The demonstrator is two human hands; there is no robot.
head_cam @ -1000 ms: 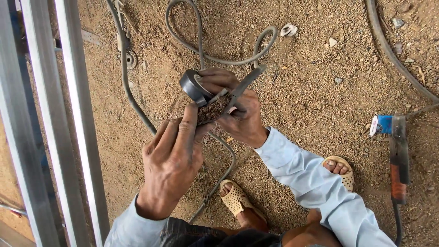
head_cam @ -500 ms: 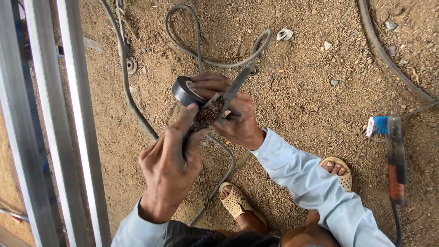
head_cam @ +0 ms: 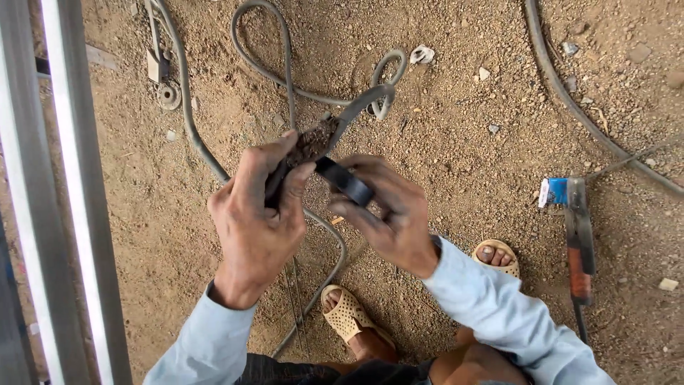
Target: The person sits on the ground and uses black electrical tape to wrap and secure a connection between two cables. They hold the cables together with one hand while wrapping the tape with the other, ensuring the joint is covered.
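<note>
My left hand (head_cam: 260,217) grips a grey cable (head_cam: 356,107) at a frayed, dirt-caked spot (head_cam: 313,141). The cable runs up from my fist and loops over the sandy ground. My right hand (head_cam: 392,214) holds a roll of black tape (head_cam: 345,182) just to the right of the left thumb, close under the frayed spot. Both sleeves are pale blue. My two feet in tan sandals (head_cam: 349,314) stand below the hands.
Grey metal bars (head_cam: 71,185) run down the left edge. A tool with a blue head and rusty handle (head_cam: 577,235) lies on the dirt at right. Another thick cable (head_cam: 570,100) curves across the top right. A small round metal part (head_cam: 169,96) lies at upper left.
The tape roll has gone from the upper left of the hands to the right side, held by my right hand. My left hand moved up onto the frayed cable.
</note>
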